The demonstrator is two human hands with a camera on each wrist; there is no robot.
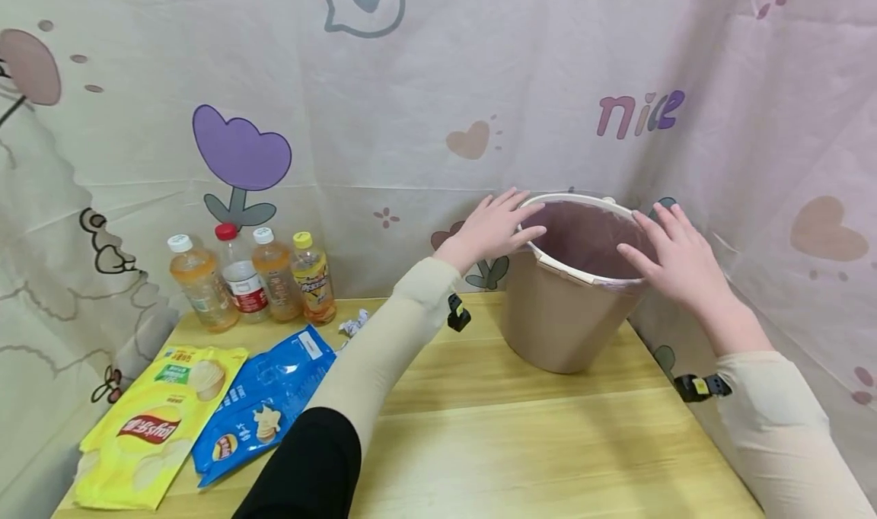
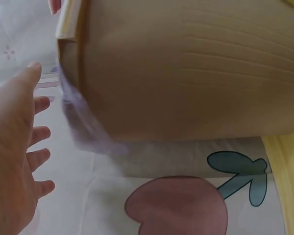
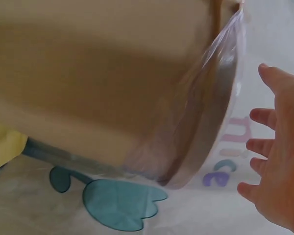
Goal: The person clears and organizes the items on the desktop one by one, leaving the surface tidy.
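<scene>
A beige trash bin [image 1: 565, 321] with a pale rim stands at the far right of the wooden table. A thin, translucent purple bag [image 1: 592, 234] lines it, and the bag's edge [image 2: 81, 122] hangs over the outside in the left wrist view. My left hand [image 1: 488, 230], fingers spread, is at the left side of the rim and holds nothing. On the opposite side my right hand [image 1: 685, 264] is spread with nothing in it. The right wrist view has those fingers apart from the rim, with the bag's fold [image 3: 186, 117] draped along the bin's wall.
Several bottles [image 1: 281, 279] with some drink inside stand at the table's back left. Before them lie a yellow chip bag [image 1: 157, 428] and a blue chip bag [image 1: 274, 397]. Crumpled paper [image 1: 353, 323] is by my left forearm. A printed curtain [image 1: 425, 108] hangs behind.
</scene>
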